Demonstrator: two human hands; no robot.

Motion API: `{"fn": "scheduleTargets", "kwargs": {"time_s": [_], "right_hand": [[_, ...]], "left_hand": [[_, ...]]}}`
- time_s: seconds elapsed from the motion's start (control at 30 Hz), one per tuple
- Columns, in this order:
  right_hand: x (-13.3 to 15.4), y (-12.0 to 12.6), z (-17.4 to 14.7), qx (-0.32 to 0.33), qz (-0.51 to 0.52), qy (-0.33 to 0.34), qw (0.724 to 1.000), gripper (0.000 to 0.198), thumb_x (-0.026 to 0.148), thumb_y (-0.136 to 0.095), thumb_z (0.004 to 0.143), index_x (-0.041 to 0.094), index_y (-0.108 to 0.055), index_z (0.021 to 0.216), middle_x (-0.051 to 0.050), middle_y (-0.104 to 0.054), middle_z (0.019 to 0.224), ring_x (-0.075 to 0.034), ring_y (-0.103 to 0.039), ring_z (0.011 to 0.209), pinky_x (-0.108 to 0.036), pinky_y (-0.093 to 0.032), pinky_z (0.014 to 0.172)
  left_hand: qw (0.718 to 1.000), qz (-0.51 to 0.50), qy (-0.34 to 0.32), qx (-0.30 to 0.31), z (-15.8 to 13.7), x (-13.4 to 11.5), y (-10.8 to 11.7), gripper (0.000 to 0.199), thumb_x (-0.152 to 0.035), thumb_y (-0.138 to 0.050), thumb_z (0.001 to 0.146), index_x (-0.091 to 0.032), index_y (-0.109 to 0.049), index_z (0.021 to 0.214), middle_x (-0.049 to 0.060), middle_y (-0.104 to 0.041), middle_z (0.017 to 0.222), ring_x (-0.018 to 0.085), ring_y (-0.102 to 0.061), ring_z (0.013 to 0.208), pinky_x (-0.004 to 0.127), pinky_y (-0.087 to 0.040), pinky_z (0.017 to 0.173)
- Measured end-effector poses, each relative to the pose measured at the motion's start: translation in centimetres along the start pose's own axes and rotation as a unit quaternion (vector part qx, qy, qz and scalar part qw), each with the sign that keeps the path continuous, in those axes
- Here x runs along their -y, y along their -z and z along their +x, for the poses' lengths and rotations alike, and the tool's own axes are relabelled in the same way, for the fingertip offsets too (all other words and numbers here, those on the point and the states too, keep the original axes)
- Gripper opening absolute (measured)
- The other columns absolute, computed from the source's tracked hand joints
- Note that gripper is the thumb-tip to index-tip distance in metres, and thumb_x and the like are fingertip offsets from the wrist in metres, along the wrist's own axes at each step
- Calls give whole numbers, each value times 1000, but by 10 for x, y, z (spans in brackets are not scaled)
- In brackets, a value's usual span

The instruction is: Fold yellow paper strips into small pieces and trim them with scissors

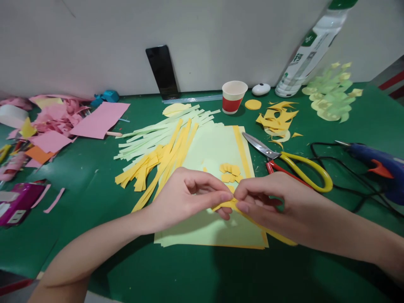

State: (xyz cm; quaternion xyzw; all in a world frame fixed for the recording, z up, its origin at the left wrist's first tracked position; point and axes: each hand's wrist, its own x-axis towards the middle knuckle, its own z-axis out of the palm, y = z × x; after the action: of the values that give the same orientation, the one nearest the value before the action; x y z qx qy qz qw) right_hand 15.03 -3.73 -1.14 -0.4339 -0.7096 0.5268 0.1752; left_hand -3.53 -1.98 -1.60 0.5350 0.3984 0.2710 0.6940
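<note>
My left hand (192, 191) and my right hand (268, 195) meet over a stack of pale green paper sheets (202, 229). Both pinch one yellow paper strip (249, 217), whose long tail runs out beneath my right hand. Its end between my fingertips looks folded, but fingers partly hide it. Just beyond my hands, several small folded yellow paper pieces (229, 171) lie on the sheets. To the left, yellow strips (172, 155) and pale green strips (151, 136) lie in loose bundles. Scissors (288, 162) with yellow and red handles rest to the right.
Farther back stand a red-and-white paper cup (232, 103), a leaning phone (162, 71) and a white bottle (311, 52). A blue glue gun (375, 164) with its cord lies right. Pink paper scraps (59, 118) and a purple stapler-like object (20, 204) occupy the left. Yellow offcuts (277, 118) lie behind the scissors.
</note>
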Motion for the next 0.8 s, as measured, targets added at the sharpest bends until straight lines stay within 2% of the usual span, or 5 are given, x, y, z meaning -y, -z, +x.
{"fn": "scheduleTargets", "kwargs": {"time_s": [0.13, 0.23, 0.43, 0.6, 0.8], "right_hand": [[1, 2, 0, -56, -24, 8, 998, 24, 29, -46, 83, 19, -60, 66, 5, -35, 49, -8, -27, 46, -21, -21, 41], [0, 2, 0, -106, -50, 30, 993, 24, 29, -46, 83, 19, -59, 65, 3, -45, 52, -9, -33, 46, -21, -26, 40], [-5, 1, -1, -121, -110, 126, 978, 20, 23, -49, 85, 19, -59, 68, 4, -48, 53, -8, -37, 47, -20, -29, 42], [-4, 1, 0, -140, -124, 196, 963, 12, 19, -53, 84, 19, -58, 73, 5, -49, 59, -5, -38, 49, -17, -30, 45], [-5, -1, 2, -153, -151, 242, 946, 13, 10, -52, 82, 14, -56, 70, 4, -49, 58, -4, -38, 49, -16, -31, 45]], "left_hand": [[999, -51, -14, 5, 1, 0, 1, 9, -22, -64, 77, -14, -68, 78, -3, -69, 60, 6, -65, 53, 13, -53, 57], [998, -54, -23, -8, 0, 1, 1, 9, -23, -67, 75, -14, -68, 76, -2, -70, 63, 7, -66, 56, 13, -54, 57], [997, 13, -53, -49, -3, 0, -4, 3, -16, -68, 72, -14, -68, 69, -2, -68, 60, 7, -64, 55, 13, -54, 55], [991, 108, -57, -45, -4, -1, -3, 5, -15, -65, 73, -13, -67, 69, 0, -68, 60, 7, -62, 52, 13, -50, 49], [964, 189, -176, -64, -4, 0, -2, 1, -13, -66, 71, -13, -67, 71, 2, -66, 73, 8, -61, 67, 14, -51, 57]]}}
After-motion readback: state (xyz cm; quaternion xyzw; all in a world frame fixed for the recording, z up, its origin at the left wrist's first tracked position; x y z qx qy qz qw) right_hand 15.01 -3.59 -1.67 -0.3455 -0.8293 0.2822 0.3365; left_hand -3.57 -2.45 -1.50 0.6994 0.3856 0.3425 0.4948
